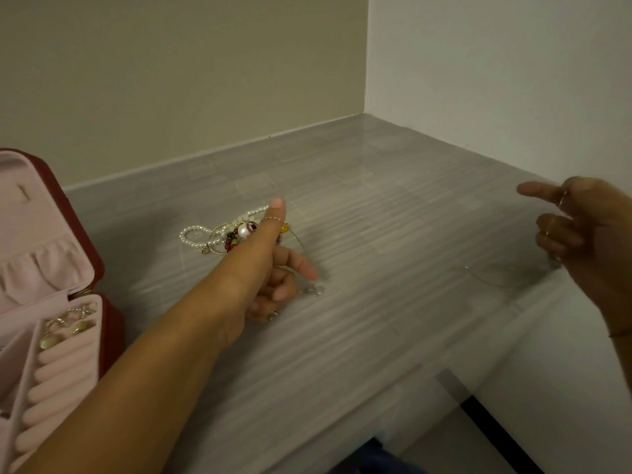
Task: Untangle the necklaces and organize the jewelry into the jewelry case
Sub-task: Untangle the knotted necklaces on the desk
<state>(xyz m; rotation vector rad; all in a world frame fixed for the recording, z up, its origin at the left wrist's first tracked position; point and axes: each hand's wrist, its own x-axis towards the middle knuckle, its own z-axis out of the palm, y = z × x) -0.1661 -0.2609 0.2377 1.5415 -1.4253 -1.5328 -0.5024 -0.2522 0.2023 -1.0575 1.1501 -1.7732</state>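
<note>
A tangle of jewelry (219, 236) lies on the grey table (376, 206): a white pearl strand, dark red beads, one large pearl and a gold bit. My left hand (263, 268) is just in front of the tangle, with one finger raised and the lower fingers curled against the table. A small sparkly pendant (314, 289) lies at its fingertips. My right hand (588, 234) hovers at the right edge, index finger pointing left and lower fingers pinched on a thin silver chain (492, 277) that trails faintly across the table. The open jewelry case (102, 268), red with pink lining, stands at the left.
The case's tray holds ring rolls (58, 378) and several gold earrings (65, 331); a gathered pocket lines its lid. Walls close off the table at the back and right. The table's front edge runs diagonally at lower right, with a dark gap below it.
</note>
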